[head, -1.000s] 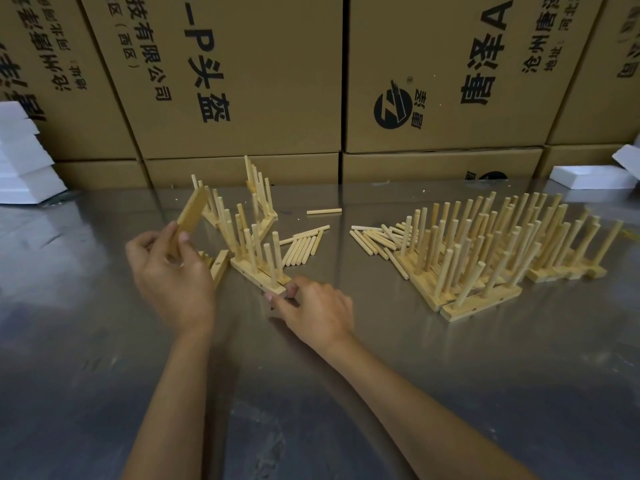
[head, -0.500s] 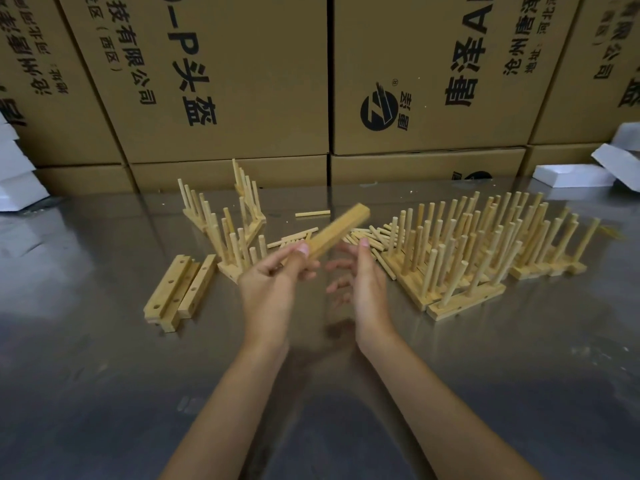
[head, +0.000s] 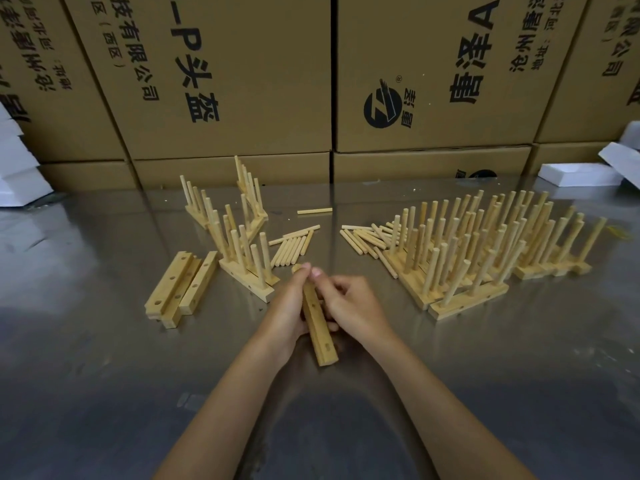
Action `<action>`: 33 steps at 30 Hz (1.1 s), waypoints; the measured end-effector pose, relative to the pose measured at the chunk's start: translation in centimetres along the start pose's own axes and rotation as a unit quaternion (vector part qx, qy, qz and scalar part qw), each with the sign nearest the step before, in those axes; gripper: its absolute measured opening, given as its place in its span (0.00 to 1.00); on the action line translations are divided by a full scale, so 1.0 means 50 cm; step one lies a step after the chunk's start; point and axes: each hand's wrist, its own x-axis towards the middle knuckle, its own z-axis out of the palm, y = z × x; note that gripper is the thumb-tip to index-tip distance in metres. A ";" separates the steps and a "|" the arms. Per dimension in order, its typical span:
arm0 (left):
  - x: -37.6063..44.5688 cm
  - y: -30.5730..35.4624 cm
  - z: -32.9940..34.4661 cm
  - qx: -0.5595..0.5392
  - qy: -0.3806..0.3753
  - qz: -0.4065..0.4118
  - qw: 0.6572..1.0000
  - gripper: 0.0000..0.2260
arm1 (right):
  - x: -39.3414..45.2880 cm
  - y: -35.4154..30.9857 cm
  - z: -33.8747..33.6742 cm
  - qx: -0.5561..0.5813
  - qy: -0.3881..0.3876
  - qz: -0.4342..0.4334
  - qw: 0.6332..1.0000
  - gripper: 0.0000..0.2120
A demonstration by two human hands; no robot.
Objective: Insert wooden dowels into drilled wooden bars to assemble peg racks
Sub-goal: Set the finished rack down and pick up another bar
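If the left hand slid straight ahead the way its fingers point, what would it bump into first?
Probably the loose dowels lying just beyond its fingertips. The left hand, holding the drilled bar together with the right hand, points up the table and slightly right. The nearest peg rack sits just left of that line, though depth is uncertain.

The brown cardboard carton (head: 207, 74) at eleven o'clock bears black print reading sideways: "—P头盔" in large characters, with the smaller "技有限公司" and "(西区)" beside it. The brown cardboard carton (head: 433, 64) at one o'clock carries a round black logo with a "®" mark, large characters "唐泽" next to a partly cropped "A", and smaller "沧州" and "河北". Print on the cartons at the far left and right edges is too cropped to read.
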 end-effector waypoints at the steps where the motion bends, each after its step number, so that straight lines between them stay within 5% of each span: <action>1: 0.004 -0.001 -0.001 -0.004 0.006 -0.005 1.000 0.19 | 0.004 0.005 -0.001 0.003 0.028 0.002 1.000 0.20; 5: 0.013 0.001 0.002 -0.017 0.045 -0.025 0.999 0.18 | 0.035 0.036 -0.043 -0.239 0.205 -0.117 0.942 0.10; 8: 0.014 0.003 0.004 -0.017 0.042 -0.025 0.999 0.19 | 0.068 0.063 -0.060 -0.398 0.142 -0.087 0.902 0.20; 12: 0.013 0.005 0.004 -0.018 0.031 -0.028 0.999 0.19 | 0.091 0.064 -0.051 -0.453 0.083 0.014 0.888 0.31; 18: 0.015 0.004 0.001 -0.009 0.026 -0.031 0.999 0.19 | 0.068 0.053 -0.041 -0.538 0.180 -0.075 0.820 0.18; 26: 0.016 0.011 0.005 -0.029 0.029 -0.038 0.998 0.20 | 0.054 0.048 -0.050 -0.480 0.180 -0.052 0.857 0.15; 33: 0.009 -0.003 -0.009 0.040 0.007 0.025 0.999 0.07 | 0.002 0.044 -0.041 -0.385 0.119 -0.048 0.914 0.17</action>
